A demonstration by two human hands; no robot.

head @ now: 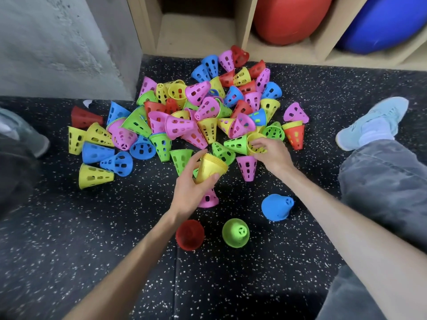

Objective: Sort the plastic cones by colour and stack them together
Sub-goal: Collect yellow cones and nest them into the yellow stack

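Hands first: our left hand [193, 181] curls its fingers and thumb round a yellow stack [211, 168] of nested cones, held tilted above the floor [92, 239] with the wide rims toward the pile. Our right hand [269, 151] reaches into the near edge of the pile, fingers bent over the rim of a single yellow cone [255, 144] lying on its side; we read this as a grip, though the thumb is hidden behind the cone.

Loose pile [198, 112]: pink, yellow, green, blue and red perforated cones, tumbled on the speckled black floor, mostly on their sides, many overlapping so that a count by colour cannot be made.

Sorted items, nearer to us and apart from the pile: a red stack [190, 235], a green stack [235, 232] and a blue stack [276, 206], each standing on its wide end; how many cones each holds we cannot tell. A pink stack [209, 199] stands just behind our left hand, largely covered by it.

Partly seen: our right leg in grey trousers with a pale blue shoe [374, 121]; a second shoe [20, 132] cut off at the left edge; wooden shelving [245, 26] at the top, holding a red ball [291, 17] and a blue ball [381, 21], both cropped
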